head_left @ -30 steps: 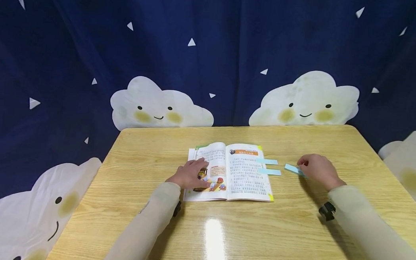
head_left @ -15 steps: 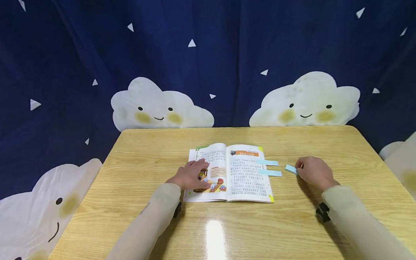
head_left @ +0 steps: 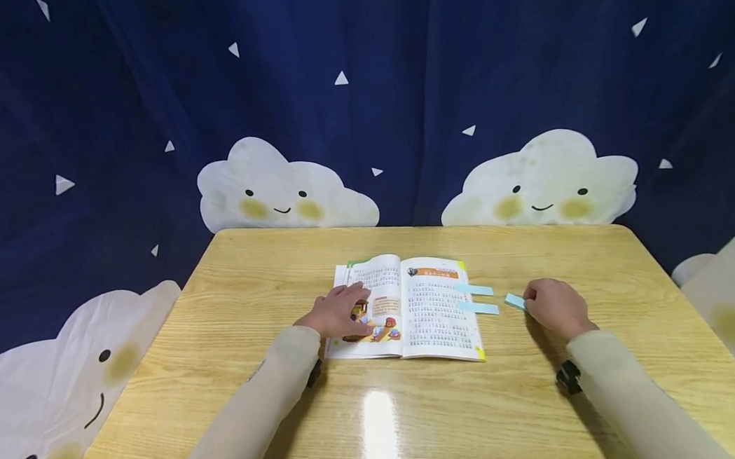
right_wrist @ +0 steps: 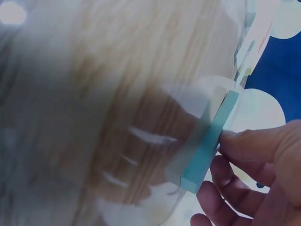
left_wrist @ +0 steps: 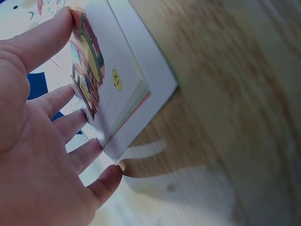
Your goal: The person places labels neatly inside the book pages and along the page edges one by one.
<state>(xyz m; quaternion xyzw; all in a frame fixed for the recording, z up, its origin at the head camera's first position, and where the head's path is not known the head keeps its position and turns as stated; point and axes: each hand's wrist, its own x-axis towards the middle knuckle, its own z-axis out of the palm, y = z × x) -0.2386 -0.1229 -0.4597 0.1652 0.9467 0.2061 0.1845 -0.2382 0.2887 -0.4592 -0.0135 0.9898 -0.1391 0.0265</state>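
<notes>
An open book (head_left: 439,326) lies on the table with printed text and coloured pictures. My left hand (head_left: 334,312) rests on its left page, fingers spread; in the left wrist view the fingertips touch the page near the lower corner (left_wrist: 117,103). Two light-blue sticky notes (head_left: 478,308) stick out past the right page's edge. To the right of them, my right hand (head_left: 557,308) holds a thin light-blue sticky note pad (head_left: 515,302) at the table surface. The right wrist view shows the thumb against the pad's side (right_wrist: 211,141), the other fingers curled and partly hidden.
The wooden table (head_left: 457,417) extends on all sides of the book, with a bright light reflection near the front. Behind it hangs a dark blue curtain (head_left: 409,70) with white clouds and triangles.
My right hand has shifted slightly left along the sticky note pad and covers more of it. The left hand stays on the page.
</notes>
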